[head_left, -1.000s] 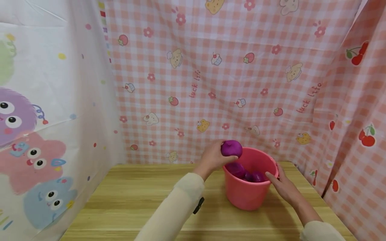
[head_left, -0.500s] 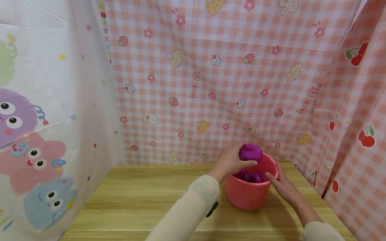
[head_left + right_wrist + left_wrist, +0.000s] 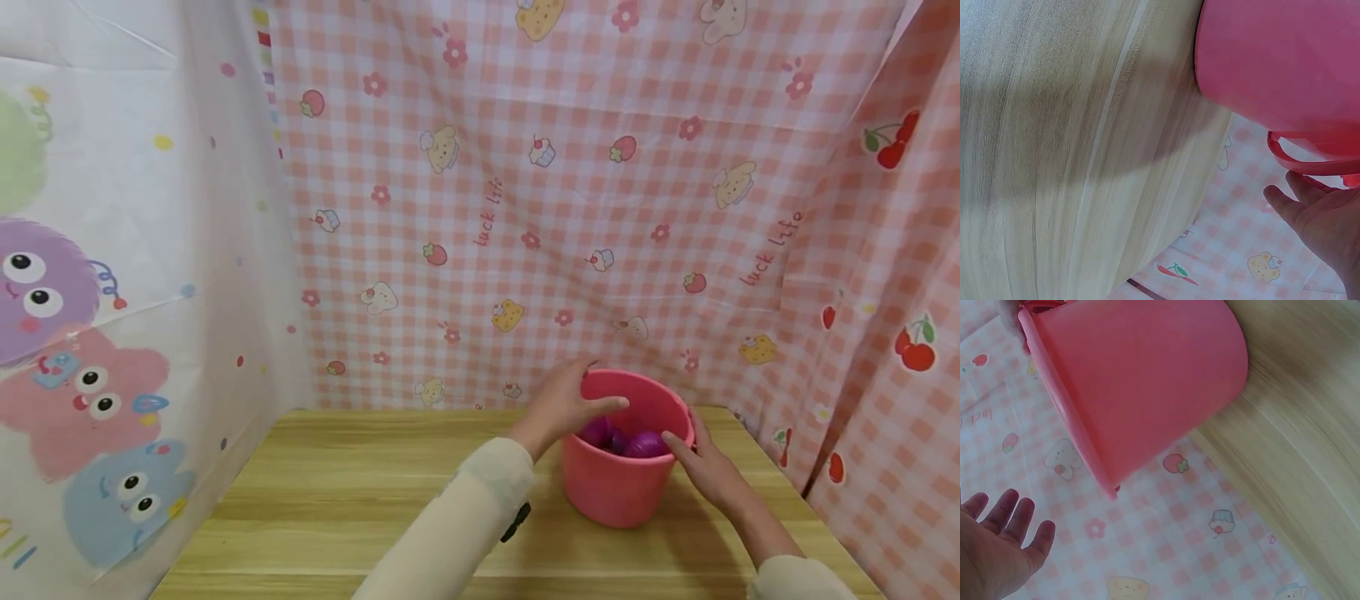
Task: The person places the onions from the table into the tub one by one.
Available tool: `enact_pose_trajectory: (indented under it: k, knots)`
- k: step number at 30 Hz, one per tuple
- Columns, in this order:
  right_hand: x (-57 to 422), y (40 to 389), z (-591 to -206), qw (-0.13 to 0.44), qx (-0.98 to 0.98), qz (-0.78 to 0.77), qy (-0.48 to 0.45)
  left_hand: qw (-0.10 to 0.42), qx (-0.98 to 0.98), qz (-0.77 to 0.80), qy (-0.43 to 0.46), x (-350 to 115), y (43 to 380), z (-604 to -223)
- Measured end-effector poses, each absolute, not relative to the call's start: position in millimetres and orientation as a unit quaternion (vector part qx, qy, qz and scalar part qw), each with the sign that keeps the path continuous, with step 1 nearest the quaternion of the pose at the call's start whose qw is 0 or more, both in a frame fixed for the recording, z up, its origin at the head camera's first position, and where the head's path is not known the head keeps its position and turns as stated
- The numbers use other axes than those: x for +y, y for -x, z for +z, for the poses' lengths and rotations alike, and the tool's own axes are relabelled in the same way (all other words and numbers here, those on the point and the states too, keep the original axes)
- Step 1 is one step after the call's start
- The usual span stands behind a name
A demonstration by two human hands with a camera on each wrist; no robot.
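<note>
A pink bucket (image 3: 618, 483) stands upright at the right side of the wooden table. Inside lie several round, glossy purple things that look like onions (image 3: 647, 444), partly hidden by the rim and by each other. My left hand (image 3: 566, 406) is over the bucket's left rim, its fingers spread and holding nothing; the left wrist view shows the same loose fingers (image 3: 1041, 540) apart from the bucket wall. On the far side, my right hand (image 3: 705, 462) grips the rim, thumb inside and fingers outside. The right wrist view shows it by the bucket's red handle (image 3: 1310, 165).
A wood-grain table (image 3: 360, 500) lies below the hands. Behind it hangs a pink checked cloth (image 3: 450, 208) with printed animals and fruit. White cartoon cloth (image 3: 225, 333) hangs at the left, more checked cloth (image 3: 900, 267) at the right.
My left hand carried a purple onion-like thing rightward over the bucket and let it go; it is now among the others inside. The right hand has stayed on the rim.
</note>
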State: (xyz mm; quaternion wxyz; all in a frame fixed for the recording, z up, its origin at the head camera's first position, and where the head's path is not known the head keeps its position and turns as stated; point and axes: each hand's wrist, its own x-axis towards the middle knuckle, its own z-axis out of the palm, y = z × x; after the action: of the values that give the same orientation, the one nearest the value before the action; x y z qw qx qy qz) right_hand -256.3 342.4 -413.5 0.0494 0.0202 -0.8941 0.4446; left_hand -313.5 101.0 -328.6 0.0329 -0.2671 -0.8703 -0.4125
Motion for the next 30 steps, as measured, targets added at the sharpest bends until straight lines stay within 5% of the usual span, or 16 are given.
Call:
enact_pose_trajectory:
  k: [30]
  knots:
    - [352.2,256.7,-414.5,0.074,-0.904,0.420,-0.027,0.101,-0.902,-0.373,0.190,-7.6,340.0,-337.3]
